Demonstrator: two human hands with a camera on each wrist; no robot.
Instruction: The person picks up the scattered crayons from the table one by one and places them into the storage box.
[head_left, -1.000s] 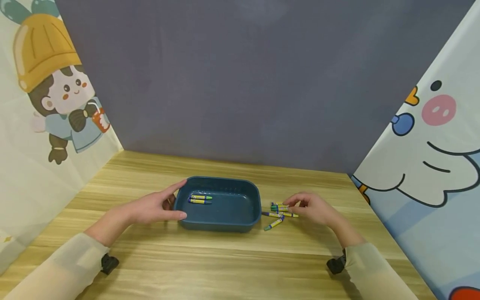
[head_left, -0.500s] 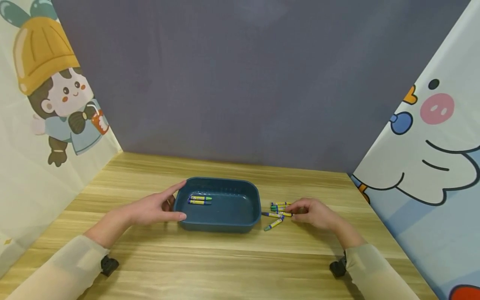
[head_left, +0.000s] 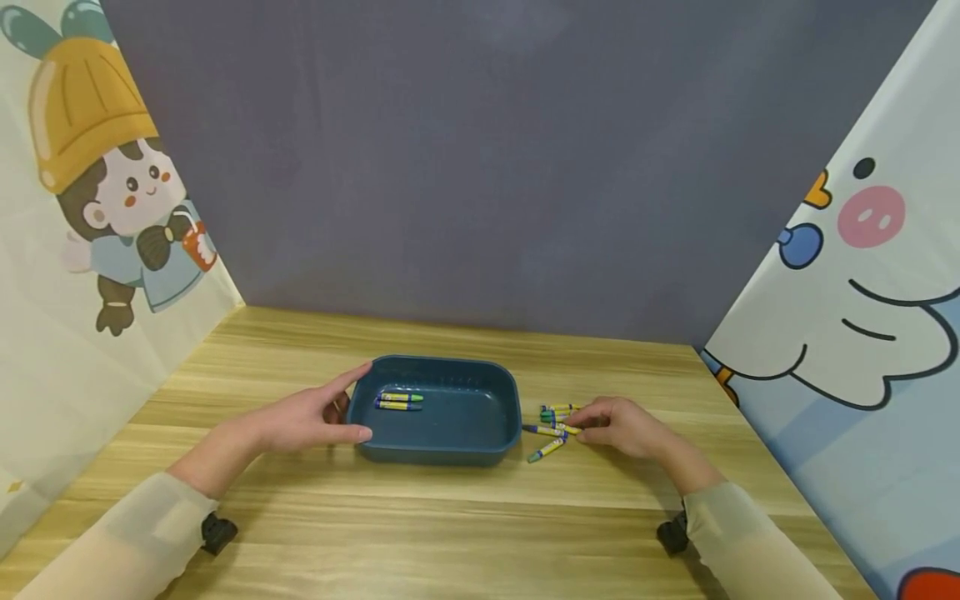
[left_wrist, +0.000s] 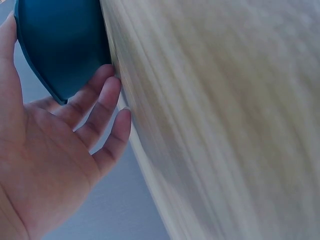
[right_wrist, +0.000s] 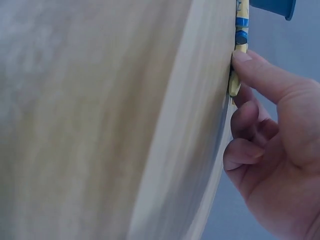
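My left hand (head_left: 300, 421) holds the left end of a dark blue rectangular tray (head_left: 450, 457), thumb at the near corner and index finger at the far one. In the left wrist view the other fingers (left_wrist: 102, 102) curl loosely beside the tray wall (left_wrist: 65, 45). Two yellow-wrapped crayons (head_left: 400, 398) lie side by side inside the tray, toward its left. To the tray's right, my right hand (head_left: 626, 425) pinches a crayon (right_wrist: 235, 84) between thumb and index finger, low at the table. Several crayons (head_left: 556, 409) lie right beside those fingertips, one green-tipped crayon (head_left: 546, 451) nearer me.
A wood-grain table (head_left: 450, 533) carries everything. Behind it stands a grey panel (head_left: 480, 183), with cartoon-printed panels on the left (head_left: 45, 375) and right (head_left: 847, 367). Each wrist wears a small black device (head_left: 219, 533).
My right hand has shifted slightly nearer and left, its fingertips closing on a crayon that has moved a little left. The left hand and tray hold still.
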